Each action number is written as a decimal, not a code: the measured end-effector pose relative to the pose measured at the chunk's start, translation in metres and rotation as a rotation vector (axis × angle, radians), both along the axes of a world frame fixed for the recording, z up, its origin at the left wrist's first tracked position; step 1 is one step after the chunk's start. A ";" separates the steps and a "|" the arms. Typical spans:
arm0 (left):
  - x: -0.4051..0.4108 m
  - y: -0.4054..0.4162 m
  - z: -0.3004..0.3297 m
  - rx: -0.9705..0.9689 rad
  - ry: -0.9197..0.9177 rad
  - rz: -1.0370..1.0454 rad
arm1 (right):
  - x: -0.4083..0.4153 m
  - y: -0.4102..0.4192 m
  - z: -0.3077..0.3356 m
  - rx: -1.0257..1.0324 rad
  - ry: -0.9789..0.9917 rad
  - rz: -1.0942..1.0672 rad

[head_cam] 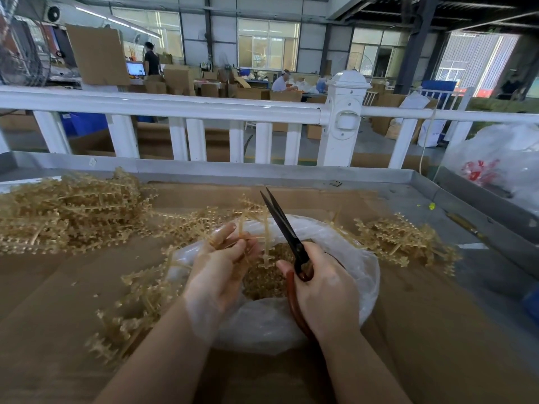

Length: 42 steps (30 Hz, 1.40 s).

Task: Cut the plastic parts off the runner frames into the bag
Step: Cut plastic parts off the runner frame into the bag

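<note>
metal-edged table lined with brown cardboard, clear bag near centre, tan runner frames heaped far left, more right, perhaps loose offcuts far right

**Both hands raised side by side, fingers curled**

Two bare forearms reach forward from the lower edge of the view and converge slightly. The left hand is seen from its back, its fingers curled forward and pinching thin plastic stems at the fingertips. Just beside it, the right hand grips the handles of scissors, thumb on the near side, knuckles turned outward, blades pointing up and away.
</note>
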<state>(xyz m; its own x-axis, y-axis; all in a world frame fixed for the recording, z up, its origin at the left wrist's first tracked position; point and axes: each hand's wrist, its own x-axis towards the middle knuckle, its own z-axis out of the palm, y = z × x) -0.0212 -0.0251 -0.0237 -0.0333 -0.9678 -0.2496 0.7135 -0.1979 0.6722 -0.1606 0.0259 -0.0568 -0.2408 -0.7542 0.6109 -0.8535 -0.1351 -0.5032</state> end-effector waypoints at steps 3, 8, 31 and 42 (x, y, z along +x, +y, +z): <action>-0.001 0.000 -0.007 -0.009 0.009 -0.034 | 0.000 -0.001 0.000 0.010 0.007 0.000; -0.005 0.006 -0.014 -0.046 0.001 -0.073 | 0.000 -0.001 0.000 -0.031 0.013 0.009; -0.007 0.018 -0.015 -0.224 -0.403 -0.265 | -0.001 0.002 0.002 -0.167 -0.075 0.129; 0.001 0.003 -0.020 -0.024 0.142 -0.047 | 0.000 0.001 0.002 -0.074 -0.007 0.039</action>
<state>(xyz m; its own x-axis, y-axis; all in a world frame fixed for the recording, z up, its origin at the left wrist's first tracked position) -0.0203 -0.0217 -0.0436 -0.1119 -0.9699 -0.2161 0.7918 -0.2185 0.5704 -0.1601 0.0269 -0.0545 -0.2170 -0.7156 0.6639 -0.8432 -0.2053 -0.4969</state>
